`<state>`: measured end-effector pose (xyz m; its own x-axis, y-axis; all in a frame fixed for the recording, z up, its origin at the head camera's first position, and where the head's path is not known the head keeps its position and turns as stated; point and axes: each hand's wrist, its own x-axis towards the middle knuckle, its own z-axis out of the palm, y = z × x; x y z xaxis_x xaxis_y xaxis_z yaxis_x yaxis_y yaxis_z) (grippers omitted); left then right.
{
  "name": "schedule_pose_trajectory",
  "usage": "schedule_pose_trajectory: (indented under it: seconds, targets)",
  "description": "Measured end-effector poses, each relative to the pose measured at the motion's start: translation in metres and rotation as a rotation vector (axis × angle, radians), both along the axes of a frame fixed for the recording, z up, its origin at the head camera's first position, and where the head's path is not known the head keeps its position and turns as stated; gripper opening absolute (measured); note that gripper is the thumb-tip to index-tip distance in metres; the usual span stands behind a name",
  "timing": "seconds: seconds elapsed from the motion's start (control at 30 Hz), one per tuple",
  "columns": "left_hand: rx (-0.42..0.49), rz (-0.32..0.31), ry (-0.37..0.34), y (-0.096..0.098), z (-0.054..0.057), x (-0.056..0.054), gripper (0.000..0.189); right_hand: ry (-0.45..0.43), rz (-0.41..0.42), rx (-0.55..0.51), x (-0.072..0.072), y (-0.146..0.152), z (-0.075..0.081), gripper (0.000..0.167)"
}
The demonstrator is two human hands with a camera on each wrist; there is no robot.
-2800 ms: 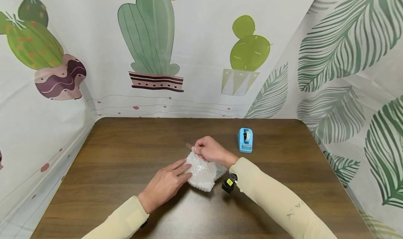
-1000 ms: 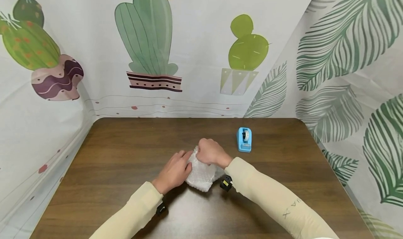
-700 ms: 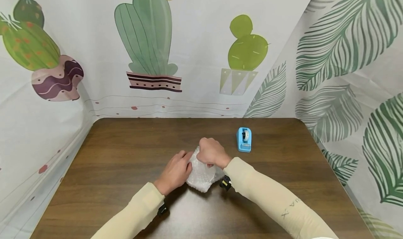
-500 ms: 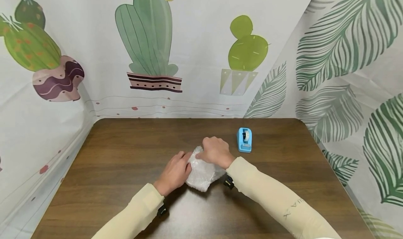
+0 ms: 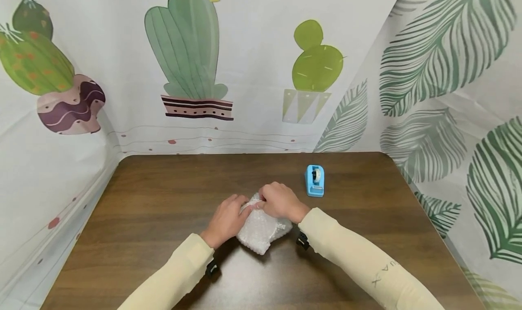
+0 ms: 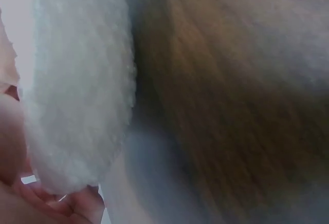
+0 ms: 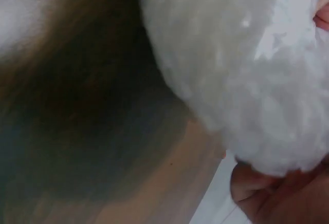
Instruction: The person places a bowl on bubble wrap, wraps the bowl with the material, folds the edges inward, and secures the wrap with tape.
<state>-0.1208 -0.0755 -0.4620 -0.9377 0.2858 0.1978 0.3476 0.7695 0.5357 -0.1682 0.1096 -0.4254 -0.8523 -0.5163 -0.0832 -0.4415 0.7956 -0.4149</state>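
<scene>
A bundle of bubble wrap (image 5: 256, 230) is held between both hands over the middle of the wooden table. My left hand (image 5: 227, 218) grips its left upper edge, with the thumb lying across the top toward the other thumb. The right hand (image 5: 280, 202) holds the far right side, fingers bent over the edge and thumb on top. In the left wrist view, fingers (image 6: 85, 203) curl around the end of the bubble wrap (image 6: 77, 90). The right wrist view shows fingers (image 7: 257, 185) under the wrap (image 7: 221, 54). Whatever lies inside the wrap is hidden.
A blue tape dispenser (image 5: 315, 181) with a roll of tape stands at the back right of the brown wooden table (image 5: 163, 187). Behind and beside the table hangs a white cloth (image 5: 257, 38) printed with cacti and leaves.
Earlier, the right hand pinched and then pressed at the wrap's top. Now its thumb has come to the left thumb, and both hands grip the far edge. The bundle has tilted slightly.
</scene>
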Motion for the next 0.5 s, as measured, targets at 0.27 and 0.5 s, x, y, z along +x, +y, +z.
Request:
schedule_pose_trajectory:
  seconds: [0.27, 0.5]
  targets:
    - [-0.052, 0.022, 0.052, 0.003, 0.0049, -0.0034, 0.017, 0.025, 0.082, -0.034, -0.0036, 0.0059, -0.0048, 0.025]
    - [-0.09, 0.042, 0.065, 0.0061, 0.0059, -0.0034, 0.013, 0.065, 0.122, -0.007, -0.0027, 0.0069, -0.0069, 0.017]
